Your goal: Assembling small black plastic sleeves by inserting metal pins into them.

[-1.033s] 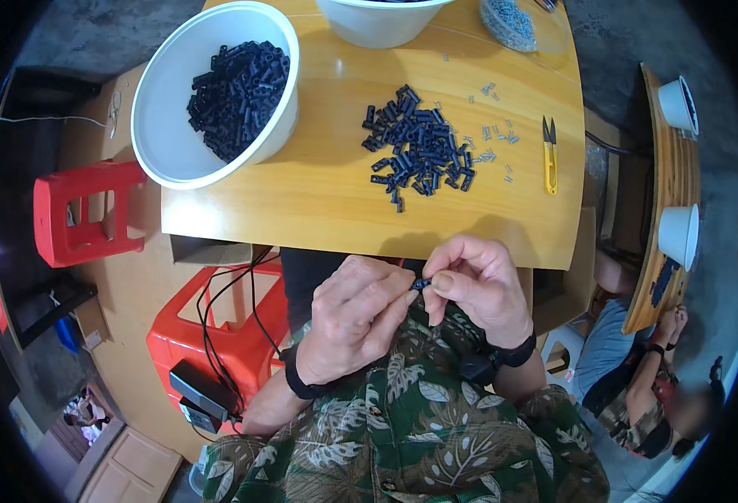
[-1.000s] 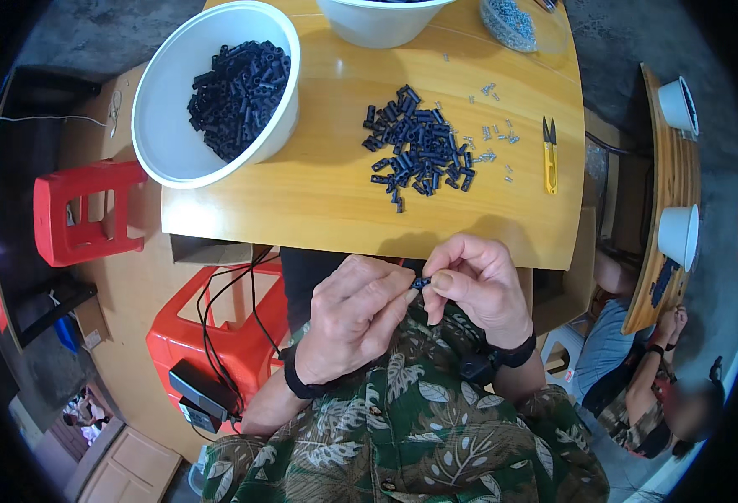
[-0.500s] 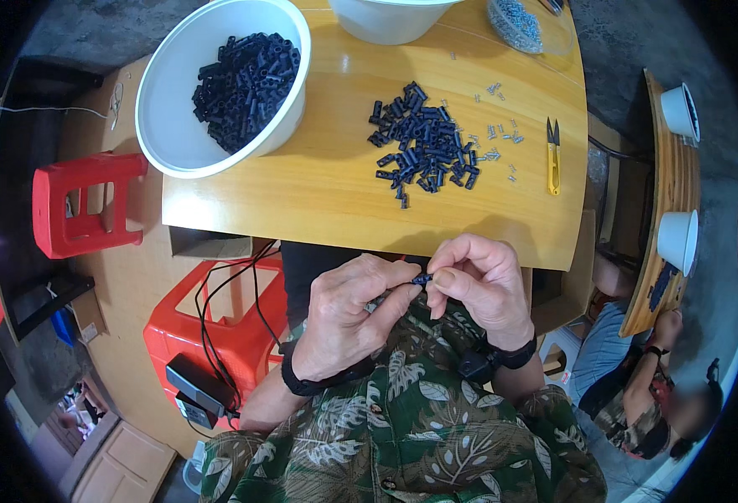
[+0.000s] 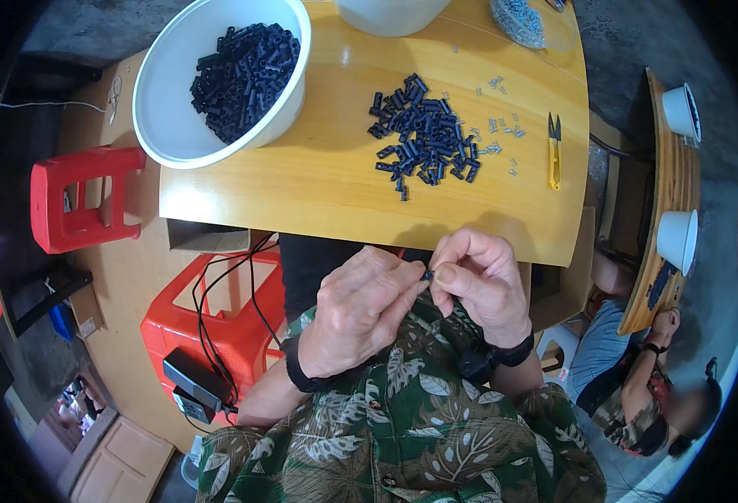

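Just off the near edge of the table, my left hand and my right hand meet fingertip to fingertip. Pinched between them is a small black plastic part, mostly covered by the fingers. Beyond my hands lies a loose pile of black plastic parts, short and tube-like. Small silvery metal pieces, perhaps screws, are scattered to the right of that pile. Yellow-handled thread snips rest farther right, blades pointing away.
A white bowl of black parts stands at the table's left, another white bowl at the back. A clear tub holds small metal pieces. Red stools and cables are on the left. Another person sits at a table on the right.
My left hand has turned slightly and its fingers have closed further over the small black part, which shows less now. The right hand keeps nearly the same pinch.
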`<state>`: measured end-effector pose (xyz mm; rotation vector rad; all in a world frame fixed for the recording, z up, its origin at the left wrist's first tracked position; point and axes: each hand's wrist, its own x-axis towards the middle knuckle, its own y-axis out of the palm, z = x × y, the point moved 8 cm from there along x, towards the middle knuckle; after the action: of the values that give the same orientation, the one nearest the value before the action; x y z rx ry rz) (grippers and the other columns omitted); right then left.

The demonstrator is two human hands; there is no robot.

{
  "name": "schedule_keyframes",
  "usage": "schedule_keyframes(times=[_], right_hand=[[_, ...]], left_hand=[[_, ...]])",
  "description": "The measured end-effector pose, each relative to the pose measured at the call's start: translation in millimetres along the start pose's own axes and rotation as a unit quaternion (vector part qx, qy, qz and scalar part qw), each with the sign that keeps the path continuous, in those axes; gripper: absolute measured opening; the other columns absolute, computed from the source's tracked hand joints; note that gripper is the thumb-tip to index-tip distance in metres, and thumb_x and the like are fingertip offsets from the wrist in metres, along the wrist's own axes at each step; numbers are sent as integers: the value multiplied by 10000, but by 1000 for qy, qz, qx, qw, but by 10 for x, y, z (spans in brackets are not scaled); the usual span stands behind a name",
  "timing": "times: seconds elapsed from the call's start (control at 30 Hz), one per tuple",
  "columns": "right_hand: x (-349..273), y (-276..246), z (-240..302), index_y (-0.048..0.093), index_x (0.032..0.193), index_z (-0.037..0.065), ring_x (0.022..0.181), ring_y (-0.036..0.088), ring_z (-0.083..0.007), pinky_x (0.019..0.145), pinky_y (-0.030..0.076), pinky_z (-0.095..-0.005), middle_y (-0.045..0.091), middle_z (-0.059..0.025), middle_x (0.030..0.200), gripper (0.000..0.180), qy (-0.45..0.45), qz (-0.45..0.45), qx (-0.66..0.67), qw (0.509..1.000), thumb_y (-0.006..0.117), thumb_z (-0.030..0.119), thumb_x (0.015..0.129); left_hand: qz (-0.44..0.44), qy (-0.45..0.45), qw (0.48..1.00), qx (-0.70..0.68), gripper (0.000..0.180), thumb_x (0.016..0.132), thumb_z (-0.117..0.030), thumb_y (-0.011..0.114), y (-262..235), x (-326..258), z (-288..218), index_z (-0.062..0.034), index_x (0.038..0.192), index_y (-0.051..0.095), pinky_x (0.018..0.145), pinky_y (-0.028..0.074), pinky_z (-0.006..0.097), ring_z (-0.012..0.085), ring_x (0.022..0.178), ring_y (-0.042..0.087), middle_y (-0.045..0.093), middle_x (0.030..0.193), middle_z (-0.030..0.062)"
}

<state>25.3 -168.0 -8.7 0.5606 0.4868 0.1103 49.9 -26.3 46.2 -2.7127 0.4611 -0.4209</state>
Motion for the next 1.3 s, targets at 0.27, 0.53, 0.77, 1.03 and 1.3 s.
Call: schedule_keyframes(times=[0.27, 0.53, 0.77, 1.03, 1.3], right_hand=[[21, -14, -114, 623, 962, -6, 613, 588, -96, 541, 491, -230, 638, -55, 774, 176, 2, 4, 70, 998, 677, 161, 946], [83, 61, -270, 644, 1048, -25, 605, 542, -75, 546, 417, -205, 607, -20, 791, 417, 68, 76, 79, 992, 801, 304, 847], [146, 126, -476, 665, 1013, 40, 638, 486, -16, 530, 343, -179, 612, 43, 838, 322, 122, 133, 171, 969, 828, 236, 816], [112, 121, -399, 652, 1139, -8, 760, 584, -76, 664, 442, -209, 662, -8, 930, 446, 97, 159, 153, 970, 823, 242, 812], [99, 206, -362, 585, 1285, -54, 1054, 662, -173, 949, 513, -299, 687, -135, 1174, 568, 73, 185, 215, 956, 793, 177, 810]], left_hand=[[-5, -24, 999, -38, 213, 748, 19, 785, -9, 7, 45, 5, 950, 724, 691, 538, 319, 237, 773, 675, 696, 866, 108], [14, 1, 999, -51, 272, 727, 17, 776, -27, 31, 31, -27, 991, 726, 815, 521, 368, 278, 950, 643, 664, 1061, 107], [38, 50, 998, 3, 315, 701, 19, 777, 22, 63, -33, -19, 1005, 706, 859, 511, 393, 324, 1040, 623, 646, 1142, 116], [86, 95, 991, 37, 290, 664, 14, 785, 97, 111, -115, -2, 944, 711, 911, 488, 426, 359, 1131, 610, 657, 1171, 128], [89, 94, 991, 42, 256, 683, -13, 776, 136, 96, -135, 3, 932, 721, 913, 497, 437, 356, 1126, 614, 687, 1100, 130]])
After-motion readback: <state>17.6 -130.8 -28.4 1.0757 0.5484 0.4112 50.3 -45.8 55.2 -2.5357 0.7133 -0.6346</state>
